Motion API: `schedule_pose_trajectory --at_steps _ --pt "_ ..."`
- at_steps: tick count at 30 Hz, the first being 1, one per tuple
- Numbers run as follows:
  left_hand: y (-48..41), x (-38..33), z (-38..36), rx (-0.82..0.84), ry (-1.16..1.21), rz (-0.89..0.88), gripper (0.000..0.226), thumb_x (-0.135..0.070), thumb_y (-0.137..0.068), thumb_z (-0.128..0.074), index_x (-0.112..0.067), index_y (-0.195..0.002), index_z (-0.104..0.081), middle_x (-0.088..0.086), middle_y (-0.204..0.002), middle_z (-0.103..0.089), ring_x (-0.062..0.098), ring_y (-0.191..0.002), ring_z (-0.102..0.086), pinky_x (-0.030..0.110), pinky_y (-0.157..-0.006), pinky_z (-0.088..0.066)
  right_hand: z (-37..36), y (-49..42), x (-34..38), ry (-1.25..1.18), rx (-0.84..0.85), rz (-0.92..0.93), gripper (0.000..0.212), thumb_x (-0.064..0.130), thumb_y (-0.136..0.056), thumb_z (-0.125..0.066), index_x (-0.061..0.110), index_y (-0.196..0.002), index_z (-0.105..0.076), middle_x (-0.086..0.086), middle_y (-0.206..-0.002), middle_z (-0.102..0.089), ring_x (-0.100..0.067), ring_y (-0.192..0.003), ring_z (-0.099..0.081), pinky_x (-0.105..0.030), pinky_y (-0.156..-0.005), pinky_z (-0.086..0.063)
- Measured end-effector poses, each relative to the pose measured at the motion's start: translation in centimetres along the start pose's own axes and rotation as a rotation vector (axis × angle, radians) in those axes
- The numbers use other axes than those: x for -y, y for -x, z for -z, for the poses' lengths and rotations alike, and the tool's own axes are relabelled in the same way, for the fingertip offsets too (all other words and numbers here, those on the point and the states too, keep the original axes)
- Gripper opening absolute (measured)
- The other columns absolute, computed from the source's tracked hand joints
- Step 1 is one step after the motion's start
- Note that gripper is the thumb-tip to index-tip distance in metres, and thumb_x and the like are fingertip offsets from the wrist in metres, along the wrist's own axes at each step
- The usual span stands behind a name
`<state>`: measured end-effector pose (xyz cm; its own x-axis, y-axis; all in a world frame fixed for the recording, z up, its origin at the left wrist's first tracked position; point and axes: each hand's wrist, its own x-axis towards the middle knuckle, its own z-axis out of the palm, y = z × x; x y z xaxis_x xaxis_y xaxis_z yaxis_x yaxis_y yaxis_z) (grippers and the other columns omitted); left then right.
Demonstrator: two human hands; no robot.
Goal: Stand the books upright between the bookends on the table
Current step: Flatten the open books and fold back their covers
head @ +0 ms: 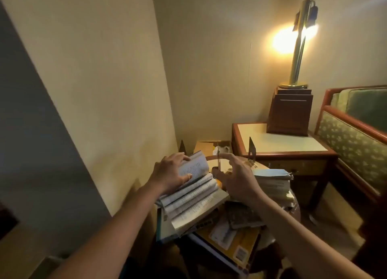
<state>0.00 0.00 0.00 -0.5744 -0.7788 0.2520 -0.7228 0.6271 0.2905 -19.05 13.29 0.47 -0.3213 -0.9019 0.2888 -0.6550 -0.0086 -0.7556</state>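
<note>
Behind the open book, cardboard box; perhaps a bag inside

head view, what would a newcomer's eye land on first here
The glowing brass lamp at upper right pulls the eye first, standing on a wooden box on the side table. Lower centre, the left hand holds the fanned pages of an open book atop a jumbled pile of books, the right hand spread open beside it.

Print on the open book is too blurred to read.
</note>
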Motion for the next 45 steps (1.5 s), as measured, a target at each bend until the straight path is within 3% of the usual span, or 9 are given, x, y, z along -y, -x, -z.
schedule_pose_trajectory --at_steps 3,11,16,20,25,30,35,40,45 --pt "0.1 0.4 -0.3 0.007 -0.012 0.042 0.051 -0.048 -0.085 -0.072 -0.034 -0.131 -0.055 -0.006 -0.148 -0.048 0.022 -0.13 -0.048 0.046 -0.104 -0.044 -1.2 0.3 -0.2 -0.002 0.035 0.006 0.053 0.035 -0.093 -0.067 0.025 -0.142 -0.047 0.0 -0.141 -0.055 -0.004 -0.11 -0.043 -0.024 -0.09 -0.037" --pt "-1.4 2.2 -1.1 0.195 -0.041 0.102 0.048 -0.039 -0.087 -0.073 -0.034 -0.132 -0.056 -0.006 -0.151 -0.044 0.017 -0.138 -0.042 0.043 -0.109 -0.04 -5.7 0.6 -1.1 -0.109 0.114 -0.058 0.058 0.036 -0.092 -0.068 0.024 -0.144 -0.046 -0.001 -0.14 -0.055 -0.015 -0.128 -0.049 -0.026 -0.098 -0.04" --pt "-2.8 4.0 -1.5 0.278 0.007 0.136 0.046 -0.023 -0.093 -0.065 -0.041 -0.134 -0.058 -0.002 -0.146 -0.051 0.019 -0.128 -0.05 0.038 -0.104 -0.046 -7.7 -0.1 -2.1 -0.113 0.157 -0.101 0.06 0.04 -0.09 -0.069 0.024 -0.143 -0.047 -0.002 -0.14 -0.056 -0.018 -0.13 -0.049 -0.042 -0.107 -0.044" --pt "-3.7 5.0 -2.1 0.412 0.049 0.158 0.052 -0.022 -0.098 -0.054 -0.054 -0.138 -0.049 0.005 -0.148 -0.049 0.024 -0.122 -0.053 0.042 -0.099 -0.051 -8.8 -0.6 -2.6 -0.082 0.221 -0.104 0.062 0.04 -0.092 -0.067 0.025 -0.147 -0.045 0.0 -0.146 -0.051 -0.015 -0.132 -0.046 -0.027 -0.103 -0.038" --pt "-3.8 5.2 -2.8 0.405 0.162 0.198 0.049 -0.018 -0.099 -0.05 -0.05 -0.136 -0.055 0.005 -0.148 -0.051 0.018 -0.098 -0.055 0.034 -0.087 -0.051 -10.4 -1.1 -3.4 -0.071 0.31 -0.139 0.068 0.045 -0.093 -0.065 0.034 -0.153 -0.035 -0.003 -0.165 -0.019 -0.024 -0.151 -0.019 -0.044 -0.119 -0.028" --pt "-2.8 7.1 -3.2 0.332 0.305 0.293 0.047 -0.011 -0.099 -0.051 -0.037 -0.137 -0.059 0.009 -0.128 -0.064 -0.001 -0.052 -0.049 0.013 -0.049 -0.039 -12.1 -1.3 -4.3 -0.04 0.41 -0.159 0.071 0.051 -0.092 -0.062 0.036 -0.154 -0.031 -0.002 -0.167 -0.01 -0.023 -0.153 -0.009 -0.046 -0.121 -0.02" --pt "-0.4 10.0 -4.0 0.195 0.514 0.481 0.052 -0.014 -0.094 -0.058 -0.032 -0.143 -0.054 -0.004 -0.151 -0.047 0.022 -0.122 -0.056 0.032 -0.096 -0.047 -14.1 -1.6 -4.1 0.05 0.483 -0.13 0.072 0.058 -0.094 -0.054 0.033 -0.156 -0.026 -0.002 -0.167 -0.006 -0.023 -0.154 0.003 -0.048 -0.122 -0.013" --pt "1.7 10.3 -6.5 0.021 0.919 0.702 0.049 -0.009 -0.094 -0.057 -0.024 -0.141 -0.057 0.003 -0.145 -0.053 0.019 -0.118 -0.059 0.027 -0.091 -0.045 -14.8 -3.0 -3.5 0.145 0.546 -0.135 0.071 0.058 -0.096 -0.05 0.034 -0.157 -0.022 0.0 -0.167 -0.007 -0.026 -0.154 -0.001 -0.051 -0.121 -0.013" --pt "3.4 8.5 -9.1 -0.132 1.222 0.813 0.041 -0.014 -0.1 -0.053 -0.023 -0.139 -0.058 0.003 -0.135 -0.057 0.022 -0.116 -0.059 0.037 -0.097 -0.052 -14.2 -4.1 -3.7 0.177 0.555 -0.131 0.062 0.046 -0.102 -0.047 0.028 -0.157 -0.025 0.0 -0.166 -0.013 -0.023 -0.154 -0.007 -0.045 -0.122 -0.012"
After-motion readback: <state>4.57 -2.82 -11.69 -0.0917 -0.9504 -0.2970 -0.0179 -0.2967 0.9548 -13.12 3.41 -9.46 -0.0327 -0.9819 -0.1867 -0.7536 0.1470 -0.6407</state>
